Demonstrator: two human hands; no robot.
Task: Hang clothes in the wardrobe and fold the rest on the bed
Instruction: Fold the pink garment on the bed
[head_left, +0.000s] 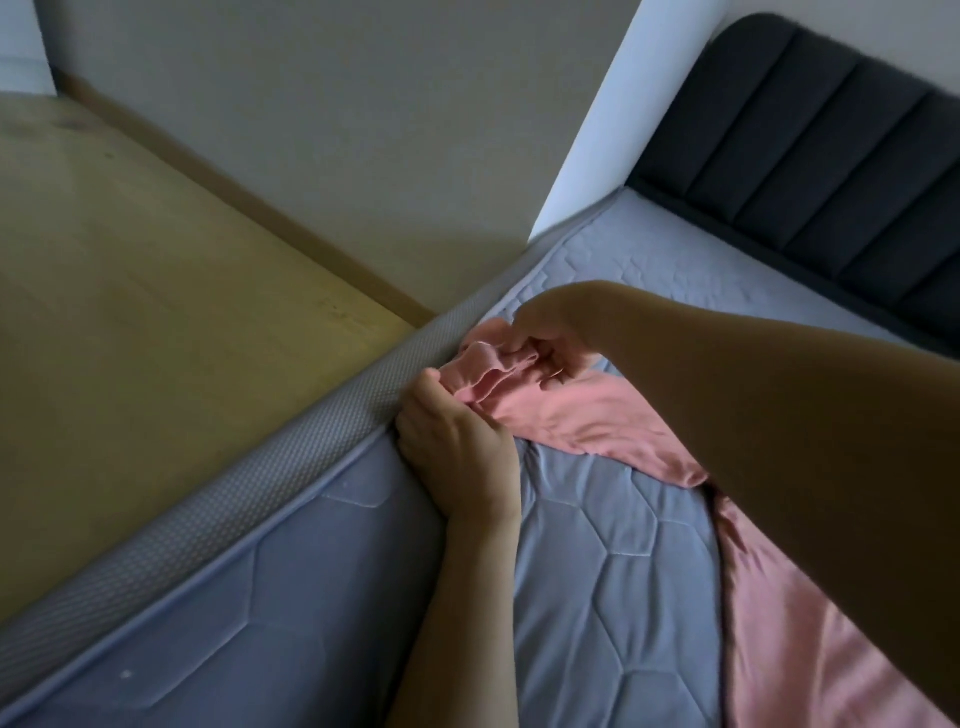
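A pink garment lies spread across the grey-blue quilted mattress, running from the bed's left edge toward the lower right, partly hidden under my right forearm. My left hand grips a bunched end of the pink garment right at the mattress edge. My right hand pinches the same gathered pink fabric just above and to the right of the left hand. Both hands nearly touch each other.
The mattress's grey mesh side border runs diagonally, with wooden floor to its left. A grey wall meets the bed at a corner. A dark padded headboard stands at the upper right.
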